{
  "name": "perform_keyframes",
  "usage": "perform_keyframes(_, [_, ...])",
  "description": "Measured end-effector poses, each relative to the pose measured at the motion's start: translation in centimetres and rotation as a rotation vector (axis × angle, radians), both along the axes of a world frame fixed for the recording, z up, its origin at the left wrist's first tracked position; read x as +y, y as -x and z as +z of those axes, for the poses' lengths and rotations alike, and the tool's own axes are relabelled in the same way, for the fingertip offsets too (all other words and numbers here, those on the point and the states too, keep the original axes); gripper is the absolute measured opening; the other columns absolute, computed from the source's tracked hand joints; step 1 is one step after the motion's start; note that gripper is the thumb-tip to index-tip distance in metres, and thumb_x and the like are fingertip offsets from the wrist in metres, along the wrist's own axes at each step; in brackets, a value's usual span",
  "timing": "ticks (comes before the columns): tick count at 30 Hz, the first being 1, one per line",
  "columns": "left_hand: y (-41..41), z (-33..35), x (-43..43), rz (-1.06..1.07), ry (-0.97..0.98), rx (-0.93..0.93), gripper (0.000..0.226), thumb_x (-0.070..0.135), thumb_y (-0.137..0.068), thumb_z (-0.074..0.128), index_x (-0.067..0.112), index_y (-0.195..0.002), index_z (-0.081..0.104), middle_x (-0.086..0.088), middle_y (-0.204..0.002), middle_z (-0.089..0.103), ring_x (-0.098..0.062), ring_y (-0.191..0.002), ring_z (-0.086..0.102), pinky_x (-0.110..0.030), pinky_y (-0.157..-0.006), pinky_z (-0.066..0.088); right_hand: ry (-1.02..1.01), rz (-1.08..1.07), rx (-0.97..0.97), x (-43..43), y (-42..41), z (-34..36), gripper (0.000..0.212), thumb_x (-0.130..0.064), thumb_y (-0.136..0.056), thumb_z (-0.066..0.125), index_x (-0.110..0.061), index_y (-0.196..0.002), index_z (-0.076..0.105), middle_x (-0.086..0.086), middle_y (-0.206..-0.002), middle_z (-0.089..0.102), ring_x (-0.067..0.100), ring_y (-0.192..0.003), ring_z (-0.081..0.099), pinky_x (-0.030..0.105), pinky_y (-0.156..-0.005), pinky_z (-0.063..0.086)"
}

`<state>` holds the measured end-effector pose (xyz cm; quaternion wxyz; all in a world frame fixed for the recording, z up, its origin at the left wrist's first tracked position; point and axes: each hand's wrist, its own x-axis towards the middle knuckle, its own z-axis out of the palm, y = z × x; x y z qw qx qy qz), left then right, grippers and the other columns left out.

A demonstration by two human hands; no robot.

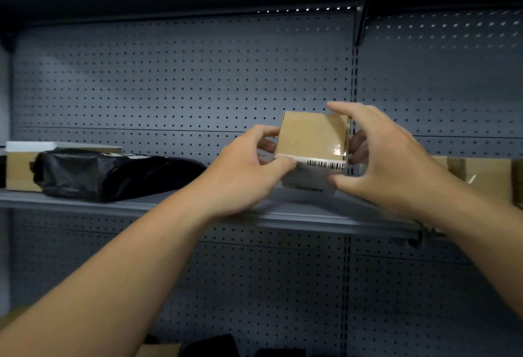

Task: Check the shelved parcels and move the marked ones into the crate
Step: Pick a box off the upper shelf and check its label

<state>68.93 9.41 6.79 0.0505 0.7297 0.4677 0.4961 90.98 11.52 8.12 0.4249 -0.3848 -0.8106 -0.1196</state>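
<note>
Parcel (311, 136) clasped between left hand (243, 171), right hand (387, 164).

Box (311, 136) is tan cardboard w/ a shiny clear tape strip on its rt side. Label (325, 164) is white w/ black barcode stripes. Bag (113, 175) is black, glossy. Left box (19, 171) is tan w/ a white top. Right boxes (481, 178) are tan too. Backboard (184, 73) is blue-grey w/ a regular grid of small dark dots. Shelf (127, 204) is plain, lighter grey.
</note>
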Motion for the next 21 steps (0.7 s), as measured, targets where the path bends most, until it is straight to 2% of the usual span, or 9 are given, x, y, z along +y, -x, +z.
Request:
perform_keyframes(2, [0.3, 0.0, 0.1, -0.019, -0.029, -0.053, 0.038, 0.043, -0.098, 0.061, 0.040, -0.135, 0.054, 0.024, -0.121, 0.061, 0.007, -0.101, 0.063, -0.024, -0.093, 0.049, -0.004, 0.037, 0.036, 0.0, -0.4, 0.0, 0.100, -0.029, -0.073, 0.091, -0.045, -0.152, 0.031, -0.025, -0.107, 0.046, -0.008, -0.091, 0.056, 0.010, -0.073, 0.046])
perform_keyframes(5, [0.6, -0.4, 0.1, -0.085, -0.035, -0.135, 0.029, 0.036, -0.101, 0.059, 0.038, -0.129, 0.059, 0.022, -0.123, 0.065, 0.007, -0.112, 0.060, -0.021, -0.096, 0.044, -0.008, 0.089, 0.077, 0.2, -1.0, -0.2, 0.096, -0.038, -0.072, 0.090, -0.046, -0.150, 0.035, -0.020, -0.107, 0.053, 0.002, -0.096, 0.059, 0.026, -0.087, 0.053])
perform_keyframes(8, [0.8, -0.8, -0.1, -0.135, -0.063, -0.121, 0.031, 0.026, -0.100, 0.063, 0.033, -0.130, 0.060, 0.018, -0.124, 0.067, 0.006, -0.115, 0.060, -0.021, -0.102, 0.045, 0.018, 0.174, 0.128, 0.4, -1.6, -0.2, 0.091, -0.044, -0.068, 0.089, -0.048, -0.145, 0.040, -0.016, -0.112, 0.059, 0.005, -0.101, 0.061, 0.035, -0.095, 0.055])
perform_keyframes(13, [1.9, -0.6, 0.1, -0.096, -0.107, 0.012, 0.047, 0.030, -0.093, 0.073, 0.037, -0.135, 0.052, 0.018, -0.132, 0.062, 0.002, -0.127, 0.055, -0.034, -0.114, 0.044, 0.032, 0.311, 0.155, 0.3, -2.2, 1.2, 0.087, -0.043, -0.068, 0.089, -0.043, -0.144, 0.046, -0.022, -0.134, 0.056, 0.007, -0.104, 0.064, 0.035, -0.099, 0.054])
perform_keyframes(18, [2.4, -0.8, -0.2, -0.125, -0.106, 0.017, 0.052, 0.039, -0.091, 0.075, 0.038, -0.136, 0.050, 0.018, -0.141, 0.057, 0.000, -0.135, 0.050, -0.036, -0.117, 0.040, 0.066, 0.436, 0.185, -0.1, -2.8, 2.1, 0.087, -0.045, -0.066, 0.086, -0.039, -0.144, 0.048, -0.017, -0.136, 0.058, 0.013, -0.110, 0.067, 0.035, -0.100, 0.055])
perform_keyframes(21, [2.6, -1.1, -0.7, -0.170, -0.113, 0.001, 0.052, 0.039, -0.091, 0.076, 0.035, -0.136, 0.050, 0.015, -0.145, 0.056, -0.004, -0.138, 0.049, -0.038, -0.118, 0.038, 0.108, 0.536, 0.236, -0.3, -3.1, 2.0, 0.083, -0.040, -0.067, 0.085, -0.037, -0.143, 0.051, -0.013, -0.136, 0.060, 0.018, -0.111, 0.068, 0.035, -0.098, 0.057])
